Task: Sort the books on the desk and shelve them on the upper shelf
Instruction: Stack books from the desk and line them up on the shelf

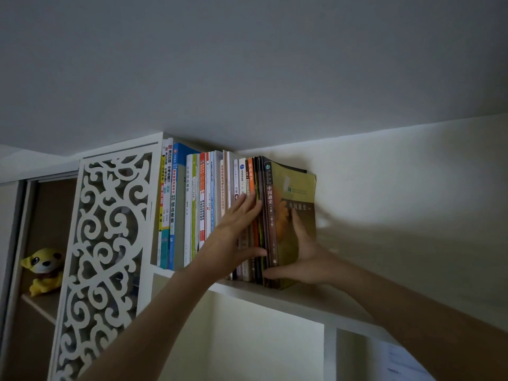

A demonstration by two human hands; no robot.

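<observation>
Head view looks up at a pale wall (384,188) and grey ceiling (247,64) in dim light, with a white upper shelf (316,301) running along the wall just under the ceiling. That shelf is the landmark for everything else.

On the shelf stands a row of books (192,204), upright and spine out, packed from the shelf's left end toward its middle. At the right end of the row is an olive-green book (299,193) with a dark spine, its front cover facing right; it stands upright, touching the thin dark books beside it. To the right of it the shelf board is bare.

Left of the shelf stands a white carved panel (107,257) with scroll cut-outs, and further left a brown cabinet (46,229). On a board inside the cabinet, lower than the shelf, sits a yellow plush toy (44,270). Below the shelf, at the far right, a sheet of paper (404,361) hangs on the wall.

Both arms reach up to the right end of the row. The left hand (236,235) lies flat with straight fingers on the spines just left of the olive-green book, thumb low across them. The right hand (305,254) holds the olive-green book: fingers lie up its front cover while the thumb curls across the bottom of its spine, just above the shelf edge.
</observation>
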